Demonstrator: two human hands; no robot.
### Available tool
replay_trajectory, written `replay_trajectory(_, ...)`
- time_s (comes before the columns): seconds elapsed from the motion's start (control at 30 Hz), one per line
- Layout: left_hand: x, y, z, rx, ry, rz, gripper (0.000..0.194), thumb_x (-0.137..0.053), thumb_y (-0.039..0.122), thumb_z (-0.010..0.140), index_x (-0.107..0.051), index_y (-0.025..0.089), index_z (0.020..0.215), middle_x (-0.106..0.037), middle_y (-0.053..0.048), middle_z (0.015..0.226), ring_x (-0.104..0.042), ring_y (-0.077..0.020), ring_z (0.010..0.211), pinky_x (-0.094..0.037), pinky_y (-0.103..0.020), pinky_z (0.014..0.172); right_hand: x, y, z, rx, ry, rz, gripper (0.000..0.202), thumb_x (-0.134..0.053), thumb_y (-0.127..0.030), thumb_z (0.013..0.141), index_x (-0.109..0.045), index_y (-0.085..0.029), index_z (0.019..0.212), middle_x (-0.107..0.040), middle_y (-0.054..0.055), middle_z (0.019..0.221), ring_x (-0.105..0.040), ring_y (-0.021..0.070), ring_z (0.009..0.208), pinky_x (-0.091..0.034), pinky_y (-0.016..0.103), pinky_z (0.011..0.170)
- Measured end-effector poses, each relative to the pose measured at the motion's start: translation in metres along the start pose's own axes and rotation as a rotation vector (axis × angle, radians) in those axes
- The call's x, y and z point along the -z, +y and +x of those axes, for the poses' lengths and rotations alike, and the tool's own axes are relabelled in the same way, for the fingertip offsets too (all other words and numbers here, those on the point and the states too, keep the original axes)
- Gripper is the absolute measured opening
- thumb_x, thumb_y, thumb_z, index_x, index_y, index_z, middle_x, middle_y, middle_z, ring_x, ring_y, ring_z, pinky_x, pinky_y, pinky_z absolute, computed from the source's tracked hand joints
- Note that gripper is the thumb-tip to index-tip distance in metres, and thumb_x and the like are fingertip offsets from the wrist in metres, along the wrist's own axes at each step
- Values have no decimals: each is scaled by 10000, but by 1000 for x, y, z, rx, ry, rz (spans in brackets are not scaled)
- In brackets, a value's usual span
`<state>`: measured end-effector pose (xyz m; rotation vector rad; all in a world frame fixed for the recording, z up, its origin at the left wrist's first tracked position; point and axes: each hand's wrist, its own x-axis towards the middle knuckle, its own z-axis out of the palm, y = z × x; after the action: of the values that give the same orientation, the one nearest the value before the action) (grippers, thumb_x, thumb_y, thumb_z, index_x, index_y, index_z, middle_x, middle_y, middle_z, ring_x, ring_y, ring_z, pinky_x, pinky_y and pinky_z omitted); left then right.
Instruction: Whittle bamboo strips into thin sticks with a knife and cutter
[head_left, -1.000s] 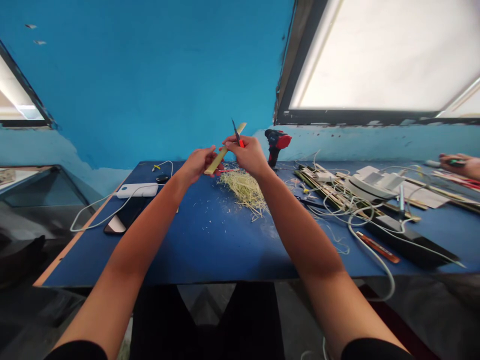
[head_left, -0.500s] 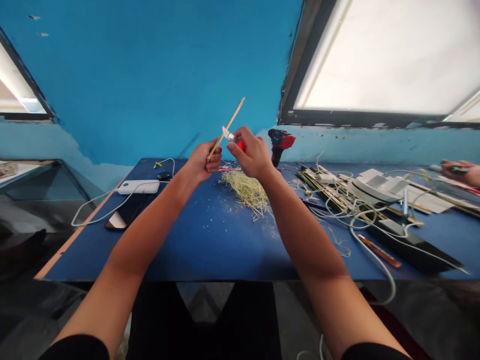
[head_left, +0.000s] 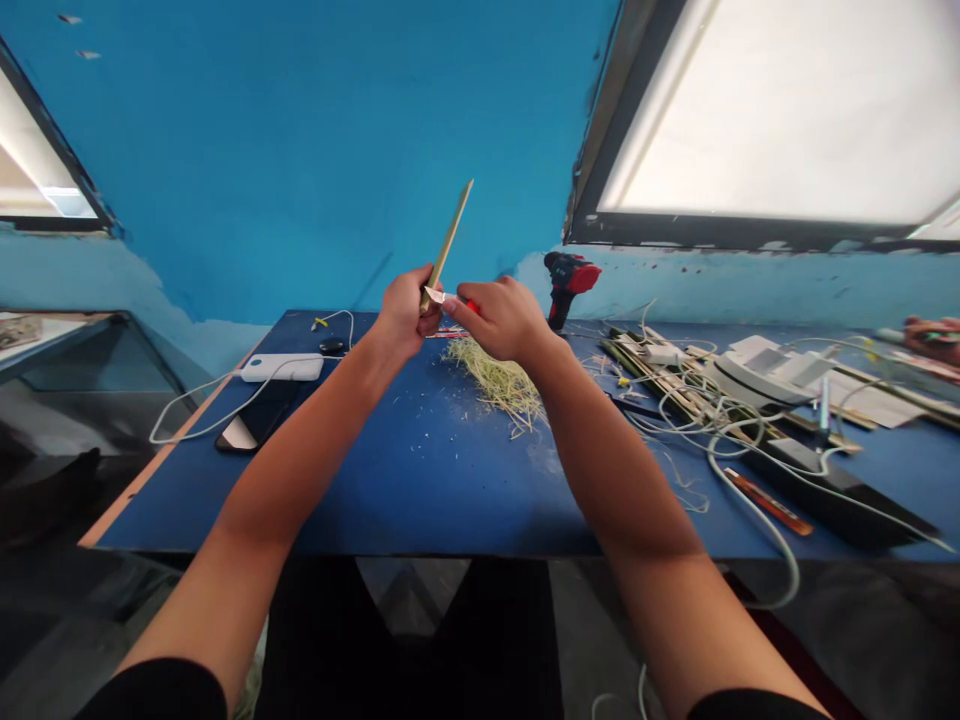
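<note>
Blue tabletop (head_left: pixel 450 510), pale shavings (head_left: pixel 499 382) heaped | blue wall (head_left: pixel 337 150) behind, bright window (head_left: pixel 772 110) upper right | my left hand (head_left: pixel 403 312) grips a slanted strip (head_left: pixel 452 235) above the tabletop | my right hand (head_left: pixel 504 320) clasps a knife (head_left: pixel 436 295) at its lower part

Yellowish strip (head_left: pixel 450 240), red-handled knife (head_left: pixel 436 296) — blue tabletop (head_left: pixel 450 500), black and red drill (head_left: pixel 573 276)

At seven o'clock, a short black sleeve (head_left: pixel 161 690) ends in a plain curved hem above the elbow; its black match (head_left: pixel 757 706) sits at five o'clock. The left hand (head_left: pixel 405 312) and right hand (head_left: pixel 504 320) are bare, and dark black legwear (head_left: pixel 322 640) covers both thighs around six o'clock.
</note>
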<state>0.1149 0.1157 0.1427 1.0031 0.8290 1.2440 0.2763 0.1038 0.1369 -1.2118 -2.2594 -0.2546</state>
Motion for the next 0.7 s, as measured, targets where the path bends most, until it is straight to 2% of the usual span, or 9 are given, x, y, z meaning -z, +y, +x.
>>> replay_trajectory(0.17,0,-2,2,-49,-17,22,484,-402,382,1132,-372,244,668,-289,72,389,-242,-55,296,-175,-235,359,2,4,0,-8,10,9,614,-256,-734,1066,-445,-255,731,-414,25,633,-316,187,605,-192,376,657)
replay_trajectory(0.27,-2,2,-4,-27,24,17,467,-384,370,1131,-383,239,683,-303,68,403,-248,-50,303,-161,-219,355,3,-2,-1,34,-48,49,674,-226,-806,1047,-450,-256,728,-403,17,626,-316,184,605,-198,375,662)
replay_trajectory(0.37,-3,6,-8,-36,15,38,472,-400,383,1133,-364,238,686,-308,71,436,-251,-39,308,-167,-211,360,4,-6,-1,75,-82,103,721,-203,-859,1029,-446,-254,718,-407,10,624,-316,177,604,-210,373,672)
replay_trajectory(0.57,-3,5,-6,-43,12,75,503,-365,400,1150,-369,238,674,-316,67,429,-274,-41,304,-184,-214,362,4,-3,-1,33,-53,61,715,-220,-846,1024,-491,-256,726,-398,14,626,-325,188,609,-206,374,675)
replay_trajectory(0.7,-4,4,-7,-59,-28,75,500,-387,416,1146,-372,240,678,-282,75,403,-247,-45,300,-177,-214,355,4,1,-1,14,0,63,729,-194,-861,1018,-455,-260,698,-382,18,627,-304,190,611,-197,380,668)
